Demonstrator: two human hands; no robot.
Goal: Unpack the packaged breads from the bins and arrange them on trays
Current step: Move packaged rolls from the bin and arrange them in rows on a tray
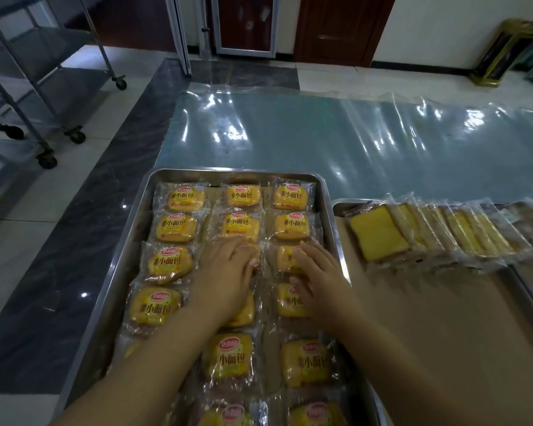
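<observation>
Packets of small bread fill the steel tray in three columns. I have both hands lying flat on them: left hand on a middle-column packet, right hand on one in the right column, fingers spread, nothing pinched. I judge them light and squashy, the film slick, so I'd nudge with flat fingers or lift by a sealed edge, never squeeze the loaf. The tray's near end is dim and cropped; possibly full, I can't tell.

Each bread packet on the tray reads "小面包".
</observation>
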